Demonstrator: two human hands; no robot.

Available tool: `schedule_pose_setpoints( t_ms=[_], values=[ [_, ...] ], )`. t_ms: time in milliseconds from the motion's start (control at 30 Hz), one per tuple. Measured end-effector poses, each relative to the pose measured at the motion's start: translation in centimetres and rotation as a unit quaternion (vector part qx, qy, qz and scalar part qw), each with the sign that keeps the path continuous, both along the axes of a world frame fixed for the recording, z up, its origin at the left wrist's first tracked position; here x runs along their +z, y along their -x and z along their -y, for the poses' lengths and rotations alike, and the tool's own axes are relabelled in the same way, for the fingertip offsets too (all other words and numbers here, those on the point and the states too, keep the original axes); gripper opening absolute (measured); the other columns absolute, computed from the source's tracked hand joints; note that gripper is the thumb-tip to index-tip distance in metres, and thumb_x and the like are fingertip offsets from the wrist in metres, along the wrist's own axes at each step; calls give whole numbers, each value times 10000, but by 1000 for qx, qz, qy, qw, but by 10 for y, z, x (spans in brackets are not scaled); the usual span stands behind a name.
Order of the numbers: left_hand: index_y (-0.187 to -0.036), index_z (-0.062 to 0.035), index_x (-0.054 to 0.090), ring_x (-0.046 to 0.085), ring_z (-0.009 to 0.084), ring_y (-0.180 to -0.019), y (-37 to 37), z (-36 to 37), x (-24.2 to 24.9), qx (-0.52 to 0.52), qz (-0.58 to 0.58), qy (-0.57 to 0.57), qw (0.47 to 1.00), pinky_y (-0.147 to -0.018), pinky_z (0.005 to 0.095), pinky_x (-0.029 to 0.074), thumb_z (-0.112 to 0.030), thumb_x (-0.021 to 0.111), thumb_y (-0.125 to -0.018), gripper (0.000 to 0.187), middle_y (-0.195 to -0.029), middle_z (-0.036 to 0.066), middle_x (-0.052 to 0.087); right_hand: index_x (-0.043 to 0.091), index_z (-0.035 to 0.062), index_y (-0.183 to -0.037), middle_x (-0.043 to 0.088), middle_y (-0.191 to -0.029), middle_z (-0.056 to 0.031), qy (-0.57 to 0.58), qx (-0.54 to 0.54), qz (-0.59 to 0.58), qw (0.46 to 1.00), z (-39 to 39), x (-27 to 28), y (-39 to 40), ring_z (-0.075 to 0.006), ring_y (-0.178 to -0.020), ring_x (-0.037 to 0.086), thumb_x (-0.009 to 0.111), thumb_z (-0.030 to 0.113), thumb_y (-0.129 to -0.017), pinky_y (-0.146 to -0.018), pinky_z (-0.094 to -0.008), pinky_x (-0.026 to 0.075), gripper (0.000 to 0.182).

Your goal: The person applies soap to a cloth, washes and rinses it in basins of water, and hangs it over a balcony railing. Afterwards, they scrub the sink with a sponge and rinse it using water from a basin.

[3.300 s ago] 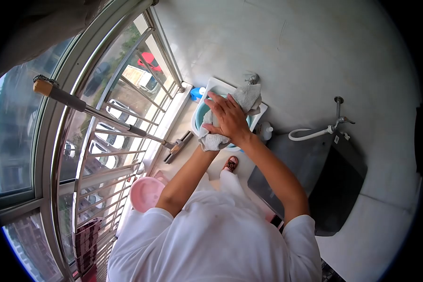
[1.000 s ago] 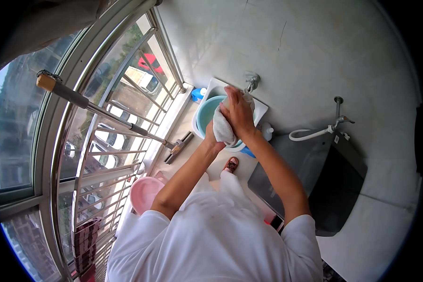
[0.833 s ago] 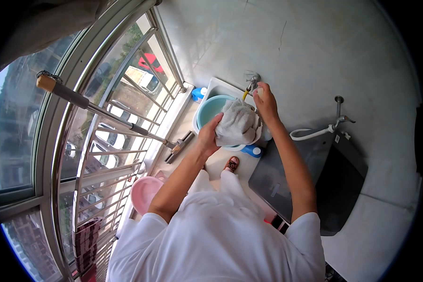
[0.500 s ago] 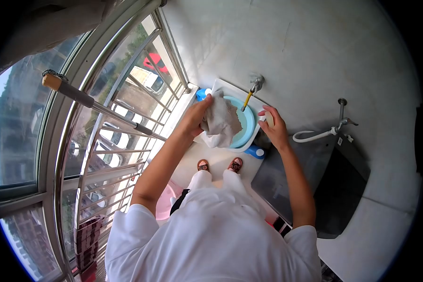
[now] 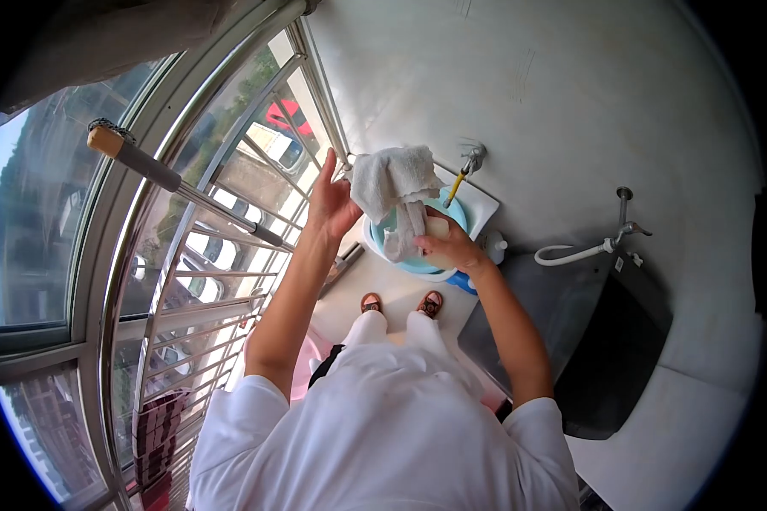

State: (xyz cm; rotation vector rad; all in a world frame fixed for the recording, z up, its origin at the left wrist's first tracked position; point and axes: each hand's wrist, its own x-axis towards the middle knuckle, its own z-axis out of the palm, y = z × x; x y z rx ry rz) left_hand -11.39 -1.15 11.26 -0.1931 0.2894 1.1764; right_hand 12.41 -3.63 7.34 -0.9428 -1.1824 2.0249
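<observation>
A greyish-white towel (image 5: 392, 175) hangs bunched above the light blue basin (image 5: 462, 213), its lower end dangling into it. My left hand (image 5: 336, 204) supports the towel from the left, thumb stretched upward, its other fingers mostly hidden behind the cloth. My right hand (image 5: 456, 249) is closed around a pale cream bar of soap (image 5: 436, 227), close against the hanging part of the towel. The basin sits in a white sink (image 5: 483, 204) below a wall tap (image 5: 474, 156) with a yellow spout piece.
To the right stands a dark-topped appliance (image 5: 520, 319) under a second tap (image 5: 631, 228) with a white hose. A barred window (image 5: 222, 281) runs along the left, crossed by a metal pole (image 5: 204, 200). Bottles, including a whitish one (image 5: 494, 247), stand beside the sink. A pink basin (image 5: 308, 362) is on the floor.
My right hand has moved left with the soap, over the basin to the towel. The towel is turned and now hangs down. My left hand has shifted left, its thumb lifted off the cloth.
</observation>
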Motion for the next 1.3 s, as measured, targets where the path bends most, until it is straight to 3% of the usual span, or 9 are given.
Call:
schedule_pose_setpoints(
  t_ms=[300, 433, 567, 767, 933, 1000, 1133, 1167, 1300],
  values=[
    [-1374, -87, 253, 425, 405, -1210, -71, 107, -182, -109, -253, 178, 945, -982, 509, 416, -361, 551, -917, 610, -1359, 193, 370, 524, 54, -1111, 563, -792, 23, 27, -173, 18, 984, -29, -31, 1, -50, -595, 485, 638, 67, -847, -544, -187, 418, 288],
    [-1445, -147, 234, 364, 424, -1255, -109, 98, -128, -122, -180, 181, 959, -1021, 566, 344, -542, 547, -869, 765, -1405, 171, 349, 534, 17, -1063, 577, -816, -11, -229, -185, 197, 935, -14, -20, 4, -90, -659, 530, 617, 47, -846, -595, -210, 431, 234],
    [-1405, -85, 325, 452, 400, -1204, -114, 47, -125, -66, 66, -60, 994, -1013, 551, 370, -621, 523, -840, 803, -1323, 201, 451, 499, 9, -1099, 579, -987, -205, -390, 13, 334, 858, 59, 33, 10, -420, -927, 553, 672, 100, -765, -805, -400, 467, 387],
    [-1304, -18, 418, 543, 352, -1103, -110, 22, -71, -122, 148, -19, 981, -988, 452, 439, -395, 456, -954, 515, -1251, 211, 506, 482, 4, -1160, 559, -1067, -152, -568, -110, 372, 726, 52, 100, -14, -335, -967, 562, 702, 212, -778, -773, -406, 468, 488],
    [-1167, -20, 514, 595, 286, -1014, -153, 36, -84, 84, -200, -287, 933, -867, 386, 504, -311, 389, -986, 364, -1163, 160, 584, 475, 3, -1131, 555, -1035, -177, -671, -66, 395, 624, -18, 50, 4, -348, -880, 550, 674, 299, -807, -796, -432, 448, 482],
    [-1192, -30, 507, 570, 271, -1059, -143, 31, -78, -139, 226, -152, 952, -898, 387, 484, -309, 376, -991, 368, -1181, 143, 576, 469, 23, -1142, 551, -1028, -183, -552, -161, 469, 670, -56, 31, -7, -363, -944, 553, 648, 318, -821, -806, -431, 449, 471],
    [-1330, -50, 413, 548, 238, -1100, -141, 35, -49, -59, 7, -47, 997, -894, 382, 490, -312, 341, -1002, 426, -1211, 117, 559, 484, 32, -1095, 536, -971, -166, -570, -173, 408, 692, -37, 37, 8, -353, -898, 545, 691, 227, -780, -786, -429, 447, 425],
    [-1342, -64, 404, 547, 236, -1103, -163, 39, -32, 171, 133, -238, 947, -908, 378, 484, -325, 357, -997, 435, -1211, 116, 557, 480, 38, -1102, 526, -964, -159, -596, -112, 375, 701, -5, 46, 26, -350, -896, 545, 696, 213, -770, -786, -431, 445, 433],
    [-1313, -95, 441, 566, 230, -1080, -124, 26, -94, -64, -72, -55, 994, -938, 381, 470, -331, 409, -982, 408, -1219, 107, 554, 477, 56, -1118, 498, -942, -137, -613, -31, 315, 724, 5, 41, 40, -341, -898, 542, 696, 194, -759, -785, -436, 439, 443]
  ],
)
